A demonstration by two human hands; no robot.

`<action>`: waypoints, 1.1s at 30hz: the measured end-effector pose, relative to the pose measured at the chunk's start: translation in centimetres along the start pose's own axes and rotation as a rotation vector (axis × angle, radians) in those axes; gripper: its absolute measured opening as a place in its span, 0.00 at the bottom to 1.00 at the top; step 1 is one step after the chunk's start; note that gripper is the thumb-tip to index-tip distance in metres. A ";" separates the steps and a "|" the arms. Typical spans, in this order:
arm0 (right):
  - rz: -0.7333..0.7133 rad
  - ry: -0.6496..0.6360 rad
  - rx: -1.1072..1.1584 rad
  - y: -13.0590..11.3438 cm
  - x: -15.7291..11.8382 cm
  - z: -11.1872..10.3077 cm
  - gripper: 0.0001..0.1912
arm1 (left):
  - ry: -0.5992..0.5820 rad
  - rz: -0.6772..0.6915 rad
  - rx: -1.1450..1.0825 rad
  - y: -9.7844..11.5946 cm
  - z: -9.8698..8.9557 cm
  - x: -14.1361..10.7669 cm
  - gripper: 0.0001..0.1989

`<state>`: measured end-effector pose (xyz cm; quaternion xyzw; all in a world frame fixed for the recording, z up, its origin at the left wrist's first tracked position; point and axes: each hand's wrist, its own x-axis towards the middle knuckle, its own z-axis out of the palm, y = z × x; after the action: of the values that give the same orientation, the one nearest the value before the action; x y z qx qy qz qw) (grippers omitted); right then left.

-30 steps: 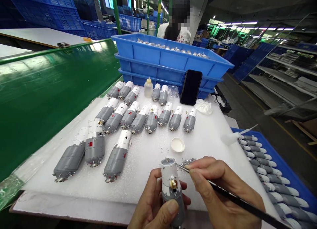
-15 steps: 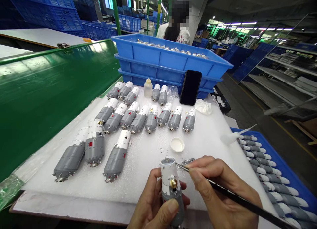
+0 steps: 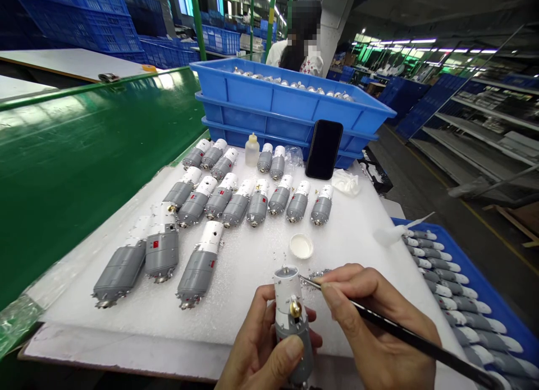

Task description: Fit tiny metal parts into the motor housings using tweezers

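My left hand (image 3: pixel 263 339) is shut around a grey and white cylindrical model (image 3: pixel 289 317) with a gold fitting on its side, holding it nearly upright. My right hand (image 3: pixel 374 305) grips a slim black-handled tool (image 3: pixel 400 334), and its fine metal tip (image 3: pixel 306 281) rests near the model's top rim. A small heap of silver glitter (image 3: pixel 318 274) lies just behind that tip. A small white lid (image 3: pixel 301 246) sits beyond the hands. Several similar models (image 3: pixel 236 207) lie in rows on the white foam sheet (image 3: pixel 248 317).
Stacked blue crates (image 3: pixel 290 103) hold silver parts behind the foam, with a black phone (image 3: pixel 324 149) and a small plastic bottle (image 3: pixel 251 151) before them. A blue tray (image 3: pixel 458 266) of models lies right. A green belt (image 3: pixel 92 159) runs left. A co-worker (image 3: pixel 301 53) stands beyond.
My right hand and the tool's tip have shifted slightly left and up. The held model has risen a little, and the view has moved slightly.
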<state>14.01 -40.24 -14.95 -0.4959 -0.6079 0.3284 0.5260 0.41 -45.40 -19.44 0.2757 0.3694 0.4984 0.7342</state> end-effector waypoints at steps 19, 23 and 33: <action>-0.064 -0.066 0.127 2.0 -0.6 -4.1 0.05 | 0.299 -0.054 -0.427 2.8 1.7 -0.3 0.15; -0.043 -0.110 0.013 2.0 -1.6 -4.5 0.08 | 0.358 -0.067 -0.538 3.5 2.6 -0.1 0.11; 0.033 -0.072 0.071 2.6 -2.6 -4.8 0.17 | 0.447 -0.050 -0.546 3.4 3.7 0.3 0.06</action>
<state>19.23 -42.54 -17.08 -0.4747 -0.6061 0.3761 0.5156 1.74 -44.11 -14.77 -0.0558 0.3809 0.6087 0.6937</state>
